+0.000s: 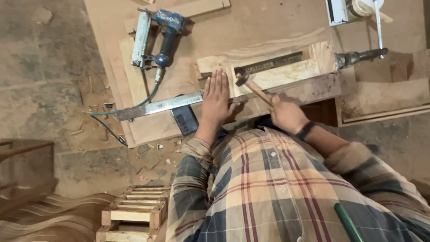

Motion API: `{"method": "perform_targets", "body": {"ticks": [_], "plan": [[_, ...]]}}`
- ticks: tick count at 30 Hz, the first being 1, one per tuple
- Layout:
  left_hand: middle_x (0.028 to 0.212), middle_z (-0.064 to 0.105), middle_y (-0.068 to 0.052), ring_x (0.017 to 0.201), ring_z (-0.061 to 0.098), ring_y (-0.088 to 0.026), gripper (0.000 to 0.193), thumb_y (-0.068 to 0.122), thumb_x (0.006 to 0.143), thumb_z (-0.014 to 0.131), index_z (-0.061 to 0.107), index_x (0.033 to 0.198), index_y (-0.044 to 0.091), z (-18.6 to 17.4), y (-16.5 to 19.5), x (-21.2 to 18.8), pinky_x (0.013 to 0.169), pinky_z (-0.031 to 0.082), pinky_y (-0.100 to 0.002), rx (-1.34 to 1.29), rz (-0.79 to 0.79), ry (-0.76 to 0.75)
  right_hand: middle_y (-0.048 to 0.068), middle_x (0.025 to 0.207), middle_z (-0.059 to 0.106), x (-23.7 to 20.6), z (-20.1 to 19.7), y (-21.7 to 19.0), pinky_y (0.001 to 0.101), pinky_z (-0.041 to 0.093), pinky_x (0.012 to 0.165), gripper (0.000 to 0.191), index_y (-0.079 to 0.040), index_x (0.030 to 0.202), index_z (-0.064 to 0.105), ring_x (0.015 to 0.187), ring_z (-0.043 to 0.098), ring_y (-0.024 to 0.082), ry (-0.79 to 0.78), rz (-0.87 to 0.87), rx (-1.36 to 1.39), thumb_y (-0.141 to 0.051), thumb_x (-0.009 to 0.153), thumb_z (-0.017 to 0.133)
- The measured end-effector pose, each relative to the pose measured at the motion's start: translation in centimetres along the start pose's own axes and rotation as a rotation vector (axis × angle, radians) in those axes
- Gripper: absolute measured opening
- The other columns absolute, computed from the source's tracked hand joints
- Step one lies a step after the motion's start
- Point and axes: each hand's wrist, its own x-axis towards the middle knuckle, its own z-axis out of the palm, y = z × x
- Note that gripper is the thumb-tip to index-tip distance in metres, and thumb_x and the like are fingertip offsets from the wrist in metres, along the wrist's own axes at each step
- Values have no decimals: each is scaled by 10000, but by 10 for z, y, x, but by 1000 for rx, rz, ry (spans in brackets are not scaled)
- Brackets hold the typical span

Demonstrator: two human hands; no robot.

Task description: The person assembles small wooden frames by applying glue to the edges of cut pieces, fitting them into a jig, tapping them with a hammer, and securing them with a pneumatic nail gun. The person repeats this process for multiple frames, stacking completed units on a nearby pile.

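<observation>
Left hand [217, 96] lies flat, fingers together & stretched out, pressing on the wooden frame [273, 74] at its left end, just above a long metal straightedge [165, 105] that runs out to the left. Right hand [286, 115] is closed round the wooden handle of a hammer [251, 85] — its head sits on the frame's inner edge, right beside the left hand's fingertips. Farther left on the plywood board [210, 31] lies a blue nail gun [159, 38] w/ green hose — well apart from both hands.
</observation>
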Motion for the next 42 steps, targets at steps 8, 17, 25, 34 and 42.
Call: {"method": "perform_targets", "body": {"ticks": [8, 17, 25, 34, 42], "plan": [[1619, 314, -290, 1541, 252, -404, 992, 551, 873, 625, 310, 1536, -115, -3, 2, 1, 1265, 185, -523, 42, -17, -44, 229, 723, 654, -11, 38, 30, 564, 511, 593, 212, 11, 1137, 485, 666, 648, 455, 0, -12, 21, -169, 1028, 511], [1584, 309, -361, 1507, 287, -489, 939, 524, 929, 612, 323, 1504, -161, 24, 16, 7, 1241, 227, -543, 64, -47, 5, 178, 728, 657, -45, 5, 92, 476, 523, 622, 330, -57, 978, 660, 649, 664, 353, 93, 228, 360, -385, 943, 654], [1630, 286, -349, 1554, 249, -492, 798, 433, 1033, 573, 330, 1543, -129, 35, 6, 8, 1283, 235, -549, 125, -38, -102, 99, 687, 573, -49, -59, 161, 370, 429, 489, 357, -12, 1193, 675, 549, 529, 206, -260, 500, 877, -333, 1053, 605], [1656, 274, -281, 1562, 237, -442, 848, 487, 987, 558, 319, 1559, -91, 33, 12, 24, 1279, 220, -528, -4, -193, -119, 21, 724, 640, 115, -150, 190, 276, 519, 504, 563, -139, 1524, 472, 549, 558, 116, -571, 110, 541, -285, 988, 564], [1579, 417, -275, 1496, 380, -439, 612, 296, 1020, 533, 461, 1488, -92, 44, -3, 23, 1243, 303, -535, -62, -238, -90, 52, 638, 546, 225, -146, 145, 307, 515, 471, 561, -196, 1560, 423, 479, 514, 139, -871, 3, 293, -247, 1013, 536]]}}
